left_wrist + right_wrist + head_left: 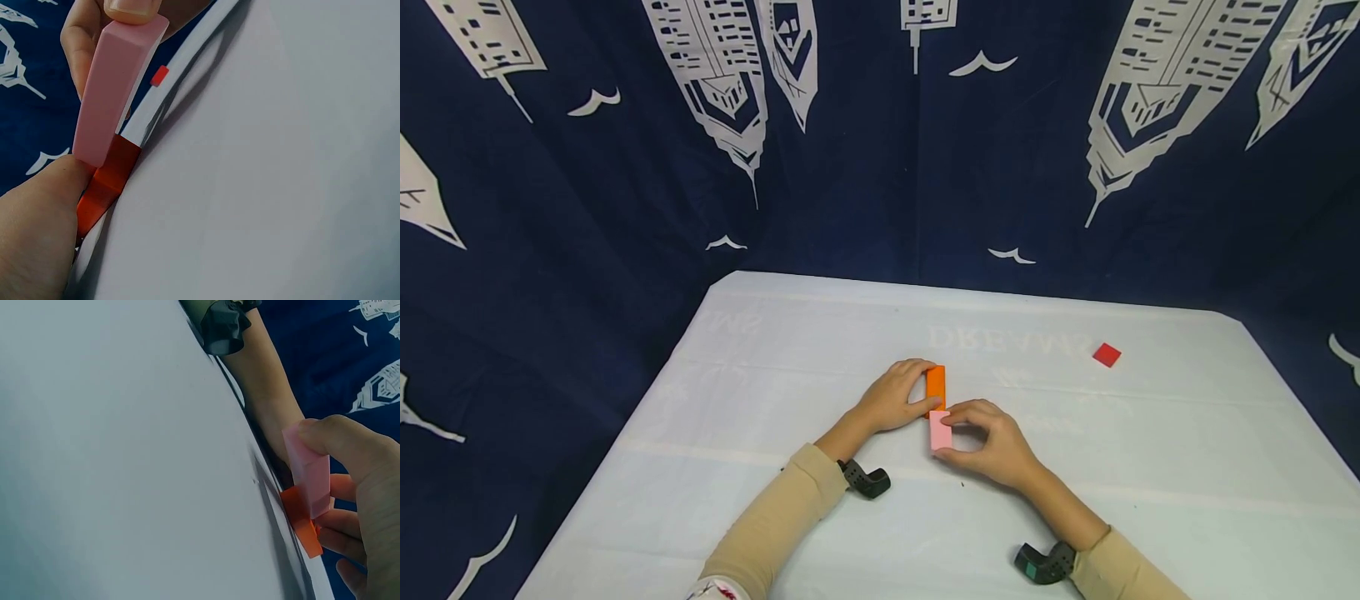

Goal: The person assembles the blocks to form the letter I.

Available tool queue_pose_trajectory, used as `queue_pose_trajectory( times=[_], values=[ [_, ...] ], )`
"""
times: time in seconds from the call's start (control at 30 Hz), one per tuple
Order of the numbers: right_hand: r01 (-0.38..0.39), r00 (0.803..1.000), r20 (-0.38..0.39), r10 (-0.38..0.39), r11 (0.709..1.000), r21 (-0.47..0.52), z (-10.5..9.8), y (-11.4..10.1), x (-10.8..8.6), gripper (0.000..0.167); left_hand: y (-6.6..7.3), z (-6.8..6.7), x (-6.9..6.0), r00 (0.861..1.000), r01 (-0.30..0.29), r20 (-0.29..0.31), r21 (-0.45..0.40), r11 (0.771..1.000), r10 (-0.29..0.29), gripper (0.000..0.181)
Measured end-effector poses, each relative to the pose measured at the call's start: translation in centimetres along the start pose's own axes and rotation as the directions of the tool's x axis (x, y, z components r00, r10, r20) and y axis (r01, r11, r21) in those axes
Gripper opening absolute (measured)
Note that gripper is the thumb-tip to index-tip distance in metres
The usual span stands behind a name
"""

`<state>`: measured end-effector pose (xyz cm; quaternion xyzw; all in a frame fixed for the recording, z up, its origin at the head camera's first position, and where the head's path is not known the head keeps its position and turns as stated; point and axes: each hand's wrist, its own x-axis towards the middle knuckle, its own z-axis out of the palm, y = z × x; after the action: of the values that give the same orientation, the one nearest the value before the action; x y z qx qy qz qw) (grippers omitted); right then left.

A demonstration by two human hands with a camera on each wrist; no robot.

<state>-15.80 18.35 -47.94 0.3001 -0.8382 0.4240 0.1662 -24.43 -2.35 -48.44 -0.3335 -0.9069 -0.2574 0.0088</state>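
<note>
Near the middle of the table, an orange block (pixel 936 383) lies between the thumb and fingers of my left hand (pixel 895 398), which holds it by its ends. A pink block (pixel 940 433) is pinched lengthwise between the thumb and fingers of my right hand (pixel 1000 444). The pink block overlaps the near end of the orange block; whether they touch is hard to tell. In the left wrist view the pink block (pixel 115 87) stands tilted in front of the orange block (pixel 109 181). From the right wrist, the pink block (pixel 309 465) appears above the orange block (pixel 302 522).
A small red square piece (pixel 1107 355) lies at the far right of the white-covered table (pixel 737 467). Dark wrist devices are strapped on the left wrist (pixel 867 480) and right wrist (pixel 1047 563). A navy printed cloth (pixel 880 167) hangs behind the table.
</note>
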Motion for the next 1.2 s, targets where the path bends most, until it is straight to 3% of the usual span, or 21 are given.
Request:
queue_pose_trajectory(
  times=[1.2],
  values=[
    [0.034,0.997,0.079,-0.023,0.991,-0.13,0.68,-0.54,-0.63,0.04,0.07,-0.07,-0.03,1.0,-0.004,0.004,-0.001,1.0,0.004,0.06]
  ],
)
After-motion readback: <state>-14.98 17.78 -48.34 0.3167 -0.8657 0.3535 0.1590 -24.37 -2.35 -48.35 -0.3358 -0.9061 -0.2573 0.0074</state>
